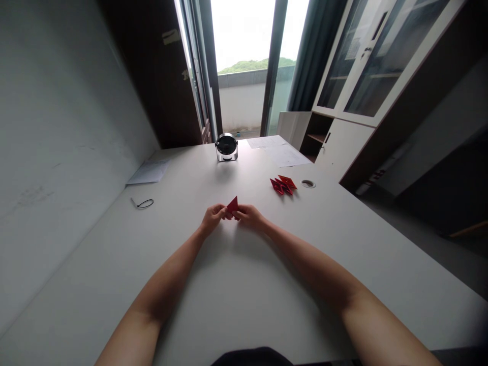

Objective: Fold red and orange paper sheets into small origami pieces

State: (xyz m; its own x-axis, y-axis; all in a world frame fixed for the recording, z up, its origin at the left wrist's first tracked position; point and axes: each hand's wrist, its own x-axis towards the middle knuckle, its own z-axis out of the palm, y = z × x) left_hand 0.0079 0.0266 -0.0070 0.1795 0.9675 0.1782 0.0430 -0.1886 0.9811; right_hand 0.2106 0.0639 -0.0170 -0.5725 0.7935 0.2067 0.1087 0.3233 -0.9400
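A small red folded paper triangle (233,204) is held between both of my hands over the middle of the white table (236,284). My left hand (213,217) pinches its left side with closed fingers. My right hand (249,216) pinches its right side the same way. The triangle's point sticks up above my fingertips. A little pile of folded red paper pieces (282,185) lies on the table to the right, a short way beyond my right hand.
A small round black and silver desk fan (226,147) stands at the far edge. White sheets (280,150) lie at the back right, another sheet (149,172) at the left by the wall. A black loop of cord (143,204) lies at the left. A cable hole (308,183) is near the red pile.
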